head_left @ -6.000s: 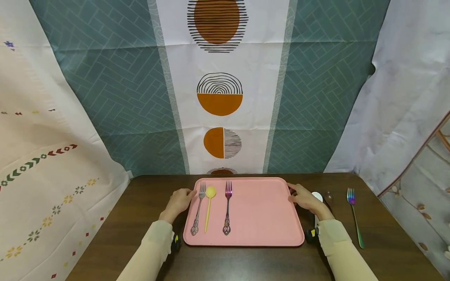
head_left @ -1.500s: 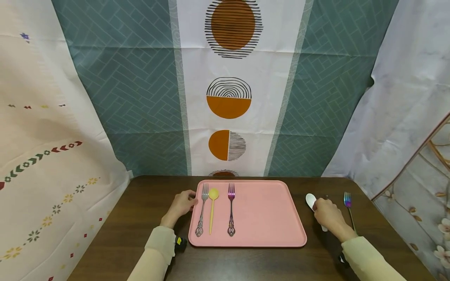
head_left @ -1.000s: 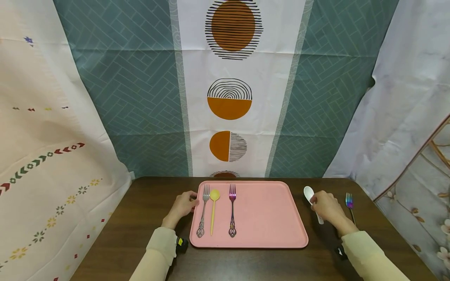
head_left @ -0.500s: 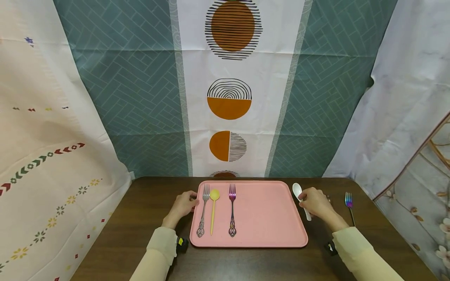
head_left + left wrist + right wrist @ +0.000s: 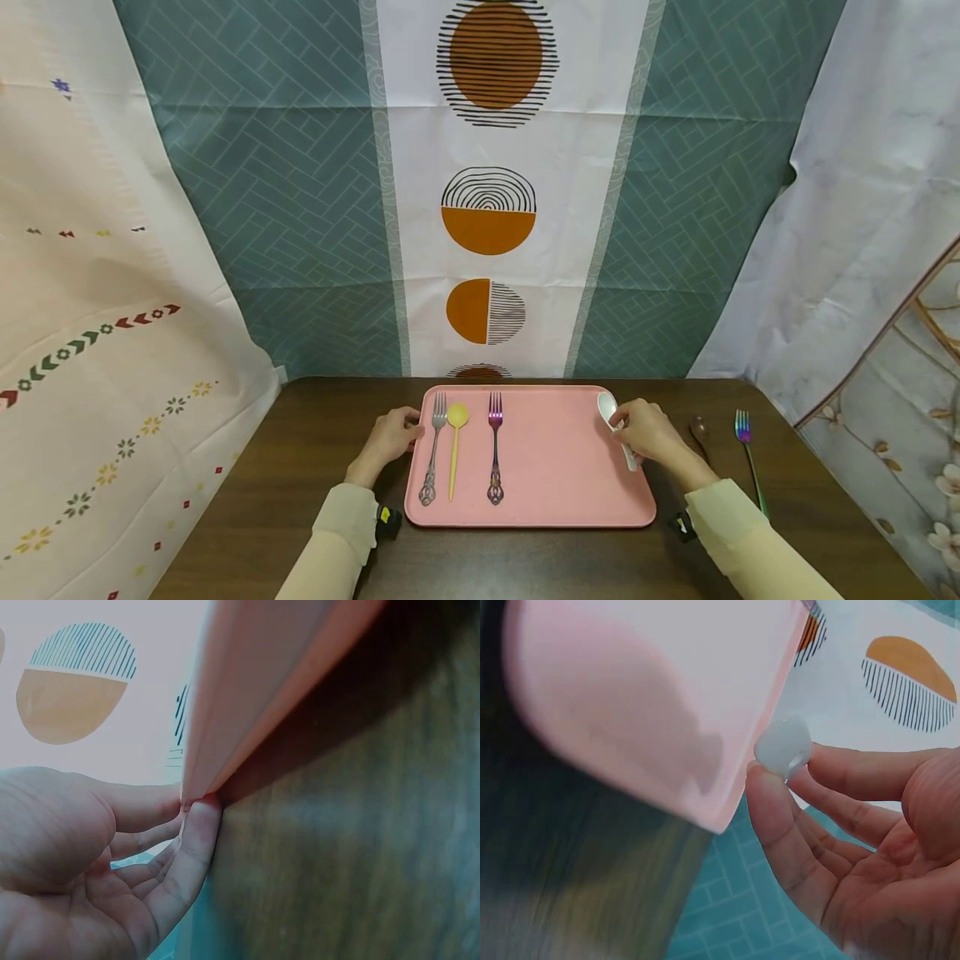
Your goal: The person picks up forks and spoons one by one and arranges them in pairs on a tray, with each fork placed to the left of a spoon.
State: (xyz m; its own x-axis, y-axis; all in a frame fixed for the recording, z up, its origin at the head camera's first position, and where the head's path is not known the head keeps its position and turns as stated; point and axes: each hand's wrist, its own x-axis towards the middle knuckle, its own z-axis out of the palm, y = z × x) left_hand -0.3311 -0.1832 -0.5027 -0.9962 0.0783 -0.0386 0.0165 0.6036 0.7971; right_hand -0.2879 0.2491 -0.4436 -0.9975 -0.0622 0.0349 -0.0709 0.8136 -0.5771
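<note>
In the head view, a person's left hand (image 5: 385, 440) is grasping a flat, pink rectangular tray (image 5: 562, 450) at nine o'clock while the right hand (image 5: 654, 435) is pinching a glossy white spoon (image 5: 608, 407) over the tray's two o'clock side; an ornate silver fork (image 5: 433, 454), a round-bowled yellow spoon (image 5: 455, 442) and an ornate purple-tined fork (image 5: 496, 446) are lying toward its nine o'clock, with a dark brown spoon (image 5: 699, 428) and a slim rainbow-coloured fork (image 5: 752, 462) resting beyond its three o'clock on a dark wood-grained tabletop (image 5: 525, 562). In the left wrist view, the hand is clasping the tray's rim. In the right wrist view, fingertips are holding the white spoon, with the tray showing toward ten o'clock.
</note>
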